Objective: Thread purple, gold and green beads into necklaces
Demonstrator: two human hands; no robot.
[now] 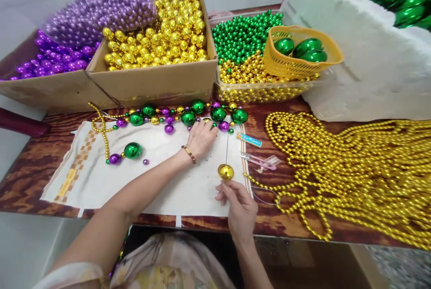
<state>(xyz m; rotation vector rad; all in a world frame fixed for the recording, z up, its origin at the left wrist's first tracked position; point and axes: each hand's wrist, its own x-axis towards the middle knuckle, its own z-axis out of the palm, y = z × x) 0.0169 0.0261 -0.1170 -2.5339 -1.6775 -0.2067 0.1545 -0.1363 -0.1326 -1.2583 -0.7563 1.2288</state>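
Note:
My right hand [240, 210] pinches a long thin needle [226, 148] that points away from me. A gold bead [226, 171] sits on the needle just above my fingertips. My left hand [203, 138], with a beaded bracelet [189, 153] at the wrist, reaches over the white cloth [175, 185]. Its fingers curl down among a row of green, purple and gold beads [188, 117], and the fingertips are hidden there. A large green bead [132, 150] and a purple bead [115, 158] hang on the gold bead chain [107, 143] at the left.
Cardboard boxes [155, 71] of purple and gold beads stand behind the cloth. Right of them are a clear tub [262, 86] and a yellow basket [303, 66]. Scissors [257, 160], a blue-and-orange packet [249, 140] and heaped gold chains [363, 167] lie at the right, below a foam box [363, 55].

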